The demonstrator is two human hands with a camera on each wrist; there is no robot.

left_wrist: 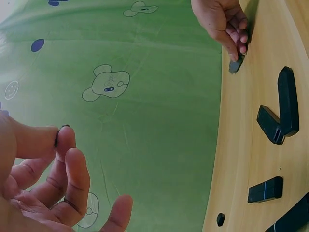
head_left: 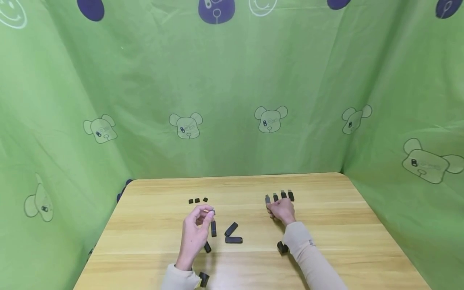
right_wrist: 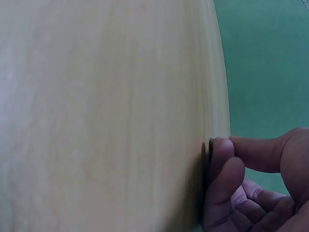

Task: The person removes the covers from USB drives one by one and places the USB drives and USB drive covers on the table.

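Note:
My left hand [head_left: 195, 231] is raised over the table's left-centre, pinching a small dark cap [left_wrist: 62, 129] between thumb and index finger; most of the cap is hidden. On the right, my right hand [head_left: 282, 210] pinches a grey uncapped USB flash drive [head_left: 268, 199] low at the table. That drive is at the left end of a row of uncapped black USB flash drives [head_left: 291, 196], their metal plugs pointing away from me. Three small black caps [head_left: 197, 200] lie beyond the left hand. In the right wrist view, fingers [right_wrist: 224, 181] hide most of the held drive.
Several black USB flash drives [head_left: 233, 240] lie scattered near the middle, one [head_left: 208, 247] partly behind the left hand. Dark wrist-worn devices [head_left: 282, 247] sit at both sleeves. Green patterned cloth [head_left: 224, 153] surrounds the wooden table [head_left: 326, 257] at the back and sides.

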